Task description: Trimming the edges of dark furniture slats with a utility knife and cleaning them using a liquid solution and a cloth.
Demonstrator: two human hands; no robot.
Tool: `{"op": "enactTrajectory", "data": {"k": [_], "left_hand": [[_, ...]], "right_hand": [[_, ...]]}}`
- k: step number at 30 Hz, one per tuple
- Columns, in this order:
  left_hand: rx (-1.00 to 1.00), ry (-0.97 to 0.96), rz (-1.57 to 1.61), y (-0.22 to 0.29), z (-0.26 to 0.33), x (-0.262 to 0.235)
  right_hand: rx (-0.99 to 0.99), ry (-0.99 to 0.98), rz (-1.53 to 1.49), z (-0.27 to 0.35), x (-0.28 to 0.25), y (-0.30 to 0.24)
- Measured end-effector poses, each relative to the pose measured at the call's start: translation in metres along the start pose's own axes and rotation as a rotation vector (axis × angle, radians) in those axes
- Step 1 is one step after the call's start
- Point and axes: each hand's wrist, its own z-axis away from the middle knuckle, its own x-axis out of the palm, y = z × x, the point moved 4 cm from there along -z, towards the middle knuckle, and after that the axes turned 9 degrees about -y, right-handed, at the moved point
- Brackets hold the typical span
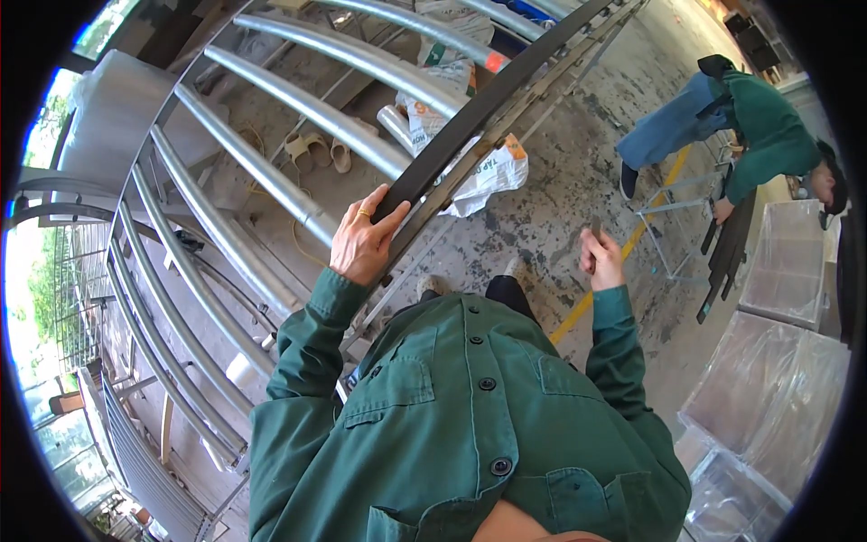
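My left hand (359, 238), with a ring on one finger, grips the long black bar (483, 113) near its close end, the fingers and thumb laid over it. The bar slants away to the upper right, along the edge of a rack of silvery metal tubes (262, 167). A narrow, worn rail (470, 161) runs beside the bar on its right. Over the floor to the right, my right hand (603, 258) is closed around a small, dark flat piece (596, 225) whose tip sticks up from the fist. What kind of piece it is, I cannot make out.
White printed sacks (488, 181) and pairs of clogs (312, 152) lie beyond and under the tubes. At the right, a co-worker (768, 117) in green bends over a metal frame and dark strips (730, 248). Plastic-wrapped stacks (768, 388) stand at the lower right.
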Motion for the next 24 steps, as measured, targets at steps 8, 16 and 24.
{"op": "enactTrajectory", "data": {"k": [8,16,24], "left_hand": [[-0.031,-0.034,0.103,0.012,-0.106,0.039],[-0.088,-0.028,0.048,0.026,-0.201,0.069],[-0.127,-0.020,0.000,0.032,-0.177,0.057]], "right_hand": [[0.106,0.192,-0.146,-0.013,-0.145,-0.003],[0.130,0.046,0.036,-0.082,-0.186,-0.048],[-0.152,-0.427,0.315,-0.193,-0.021,-0.130]]}}
